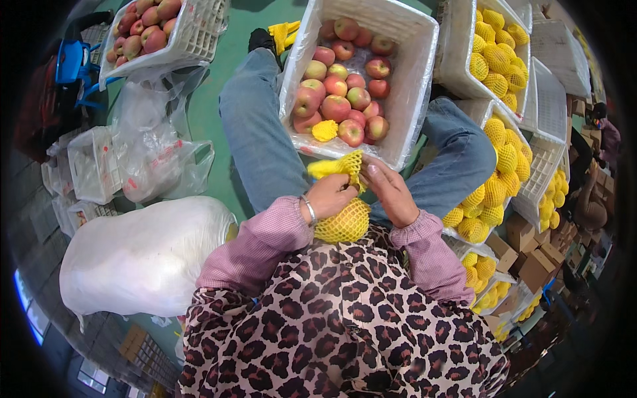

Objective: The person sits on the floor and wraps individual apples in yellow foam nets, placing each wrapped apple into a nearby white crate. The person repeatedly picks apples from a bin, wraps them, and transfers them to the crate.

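Note:
My left hand (329, 195), with a bracelet at the wrist, grips a yellow foam net sleeve (350, 166). Beside it my right hand (390, 188) has its thumb and fingertips at the sleeve's mesh edge; whether they pinch it is hard to tell. Just below my left hand, against my lap, rests an apple in a yellow foam net (344, 221). Between my knees stands a white plastic crate (420, 74) with a clear liner. Bare red and yellow apples (336, 108) lie in it, with a crumpled yellow net (325, 131) at its near end.
At right, white crates (455, 54) hold net-covered apples (506, 158), with cardboard boxes (536, 270) beyond. Another crate of bare apples (144, 30) stands upper left, near a blue stool (72, 62). Clear plastic bags (159, 164) and a large white sack (144, 253) lie left. People are at both edges.

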`<state>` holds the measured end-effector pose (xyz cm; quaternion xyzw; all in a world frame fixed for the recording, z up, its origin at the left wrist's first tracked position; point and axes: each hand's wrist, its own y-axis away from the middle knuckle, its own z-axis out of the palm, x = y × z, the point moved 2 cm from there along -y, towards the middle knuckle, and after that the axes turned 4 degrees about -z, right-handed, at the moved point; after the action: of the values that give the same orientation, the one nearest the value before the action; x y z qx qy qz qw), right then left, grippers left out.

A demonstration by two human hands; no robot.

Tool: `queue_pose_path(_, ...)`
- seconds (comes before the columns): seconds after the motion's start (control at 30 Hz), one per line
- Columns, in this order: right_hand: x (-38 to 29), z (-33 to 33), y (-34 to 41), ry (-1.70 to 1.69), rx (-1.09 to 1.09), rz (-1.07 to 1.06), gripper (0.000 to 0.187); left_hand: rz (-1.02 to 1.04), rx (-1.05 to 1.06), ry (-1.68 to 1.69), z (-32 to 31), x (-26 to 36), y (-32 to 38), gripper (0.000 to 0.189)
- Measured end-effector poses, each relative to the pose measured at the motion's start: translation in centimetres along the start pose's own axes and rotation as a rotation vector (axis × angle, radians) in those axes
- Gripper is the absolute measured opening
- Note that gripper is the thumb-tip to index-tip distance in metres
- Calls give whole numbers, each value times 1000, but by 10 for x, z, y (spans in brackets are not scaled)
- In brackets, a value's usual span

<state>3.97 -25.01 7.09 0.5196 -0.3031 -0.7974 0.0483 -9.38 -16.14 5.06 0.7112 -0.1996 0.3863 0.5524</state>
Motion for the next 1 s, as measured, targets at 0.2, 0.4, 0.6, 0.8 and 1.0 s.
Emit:
queue_pose_path(0.2, 16, -4, 2, -150, -210, 451, 46, 119, -35, 59, 7, -14, -2, 33)
queue_pose_path(0.4, -6, 17, -32, -454, -73, 214, 61, 10, -66, 53, 4, -3, 2, 29)
queue_pose_path(0.6, 35, -19, -23, 245, -348, 499, 75, -41, -249, 335, 2, -42, 5, 32)
queue_pose_path(0.8, -41, -18, -14, 407, -491, 157, 68, 123, -283, 574, -16, -38, 46, 70)
queue_pose_path(1.0, -16, 26, 6, 704, -394, -23, 61, 97, -6, 595, -11, -11, 32, 67)
